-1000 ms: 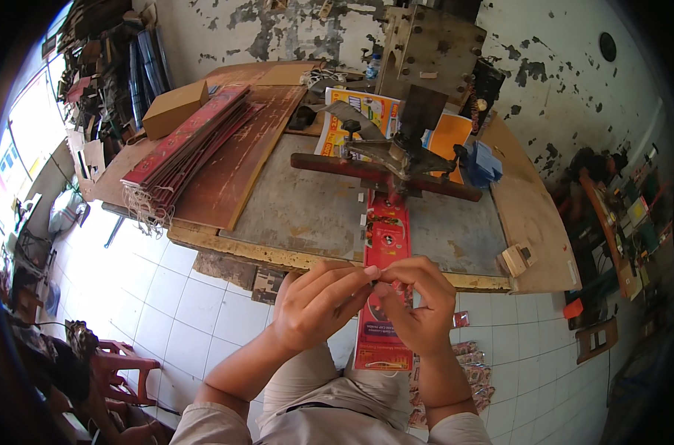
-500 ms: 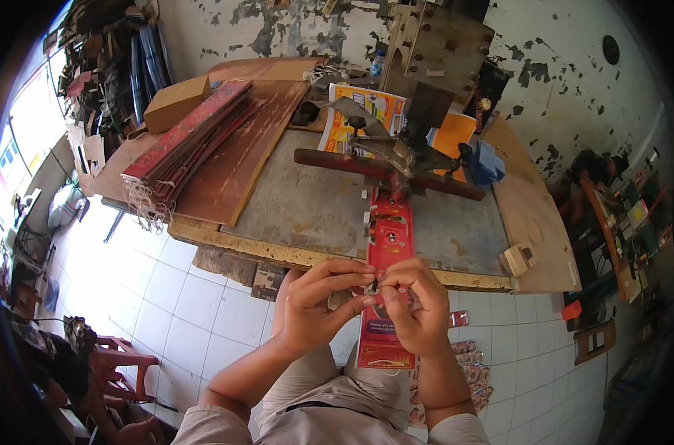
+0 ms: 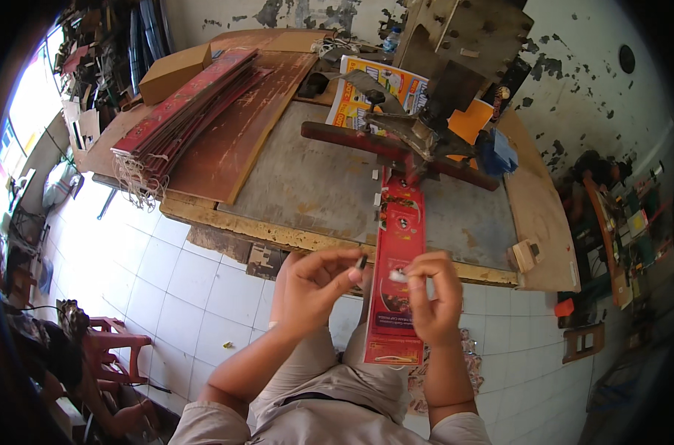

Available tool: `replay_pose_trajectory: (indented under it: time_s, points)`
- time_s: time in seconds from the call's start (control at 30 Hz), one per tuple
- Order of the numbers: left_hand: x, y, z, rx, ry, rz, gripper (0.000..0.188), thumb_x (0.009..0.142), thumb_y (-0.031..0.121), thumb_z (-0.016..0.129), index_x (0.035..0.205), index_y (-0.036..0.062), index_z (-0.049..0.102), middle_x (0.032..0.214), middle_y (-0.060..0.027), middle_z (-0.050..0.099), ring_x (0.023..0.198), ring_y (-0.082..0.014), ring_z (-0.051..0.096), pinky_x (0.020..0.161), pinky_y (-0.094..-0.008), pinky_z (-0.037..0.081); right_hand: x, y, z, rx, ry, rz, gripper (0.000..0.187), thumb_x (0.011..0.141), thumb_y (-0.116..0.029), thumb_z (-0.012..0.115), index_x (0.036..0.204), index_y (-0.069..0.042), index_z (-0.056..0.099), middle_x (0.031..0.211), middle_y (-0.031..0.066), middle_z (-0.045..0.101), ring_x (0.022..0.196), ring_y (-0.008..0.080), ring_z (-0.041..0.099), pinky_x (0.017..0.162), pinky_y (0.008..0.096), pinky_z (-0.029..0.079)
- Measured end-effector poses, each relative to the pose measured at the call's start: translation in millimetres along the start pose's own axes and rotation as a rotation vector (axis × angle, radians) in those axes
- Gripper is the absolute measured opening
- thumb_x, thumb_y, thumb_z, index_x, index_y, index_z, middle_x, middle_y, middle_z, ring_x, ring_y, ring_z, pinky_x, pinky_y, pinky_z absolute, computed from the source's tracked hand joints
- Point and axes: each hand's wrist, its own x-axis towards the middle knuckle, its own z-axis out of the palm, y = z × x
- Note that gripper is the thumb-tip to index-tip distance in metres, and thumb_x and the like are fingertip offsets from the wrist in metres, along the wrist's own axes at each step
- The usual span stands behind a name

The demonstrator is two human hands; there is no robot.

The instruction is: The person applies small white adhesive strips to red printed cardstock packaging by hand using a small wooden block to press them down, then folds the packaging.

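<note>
My left hand is closed in a pinch on a small dark stub with a pale lower end. To its right, my right hand pinches a small white wad. The two hands are apart, above my lap. Between and beneath them runs a long red printed cardboard strip. It reaches over the table's front edge toward me, and a pale string shows at its near end. Its far end lies under the dark red clamp bar of a metal press.
A stack of red strips with strings lies at the table's left beside a cardboard box. A wooden block sits at the right front corner. Red stool at lower left; printed packets on the floor.
My hands, together at the small piece before, have drawn apart. The white wad now shows in the right hand and the dark stub in the left. The view has shifted slightly.
</note>
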Motion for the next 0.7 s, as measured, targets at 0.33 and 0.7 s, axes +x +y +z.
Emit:
replay_pose_trajectory:
  time_s: [0.33, 0.7]
  points:
    - [124, 21, -73, 0.849, -0.130, 0.137, 0.029, 0.097, 0.009, 0.083, 0.125, 0.0047, 0.081, 0.120, -0.0104, 0.083, 0.109, -0.0204, 0.079, 0.098, -0.0352, 0.062, -57, 14, -173, -0.489, -0.359, 1.331, 0.013, 0.105, -0.008, 0.068, 0.105, 0.004, 0.075, 0.093, 0.0084, 0.077, 0.091, 0.0130, 0.071, 0.078, 0.0287, 0.053]
    - [201, -40, -91, 1.044, -0.318, 0.318, 0.024, 0.094, 0.013, 0.084, 0.116, 0.0036, 0.081, 0.117, -0.0152, 0.080, 0.105, -0.0318, 0.078, 0.095, -0.0417, 0.062, 24, 126, -46, -0.512, -0.365, 0.266, 0.042, 0.108, -0.022, 0.073, 0.147, -0.006, 0.069, 0.160, 0.0143, 0.060, 0.147, 0.0356, 0.057, 0.124, 0.0469, 0.044]
